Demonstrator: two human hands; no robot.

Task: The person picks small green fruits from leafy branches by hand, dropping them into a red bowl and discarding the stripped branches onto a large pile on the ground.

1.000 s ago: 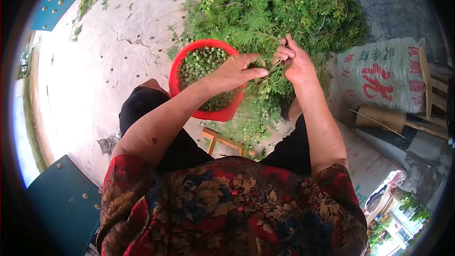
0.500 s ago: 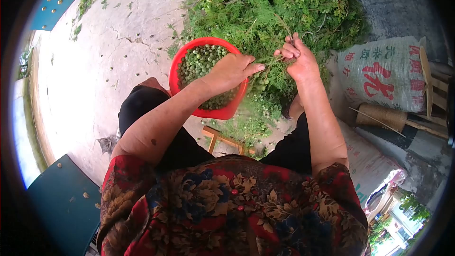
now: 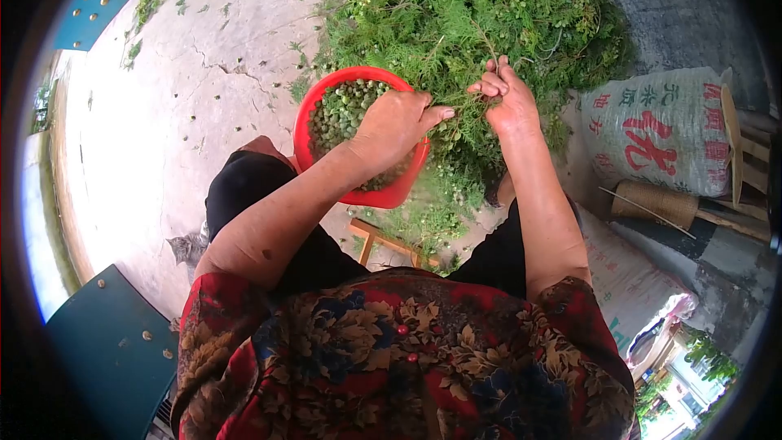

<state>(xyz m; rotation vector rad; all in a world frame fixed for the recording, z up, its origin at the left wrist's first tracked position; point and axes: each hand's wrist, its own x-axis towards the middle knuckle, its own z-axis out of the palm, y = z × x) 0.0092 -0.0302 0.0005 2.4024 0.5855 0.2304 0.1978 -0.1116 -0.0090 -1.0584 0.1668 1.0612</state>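
My right hand point(image 3: 513, 103) is closed on a green arborvitae sprig point(image 3: 471, 121), whose leafy part hangs to the left of the fingers. My left hand point(image 3: 395, 129) is above the right side of a red plastic basin point(image 3: 301, 126), fingers curled and thumb pointing towards the sprig. What those curled fingers hold, if anything, is hidden. Small round green cones point(image 3: 330, 118) fill much of the basin. Beyond both hands rises a big heap of cut evergreen branches point(image 3: 481, 0) carrying similar cones.
At the right stand a printed woven sack point(image 3: 652, 130) and a woven straw roll point(image 3: 656, 208). A wooden stool frame point(image 3: 371, 236) is between my knees. A grey cat point(image 3: 187, 248) is by my left leg. Scattered cones dot the cracked concrete floor point(image 3: 244, 33).
My right hand has shifted slightly left with the sprig, nearer my left hand. My left hand has moved a little down and left. The basin looks almost unmoved.
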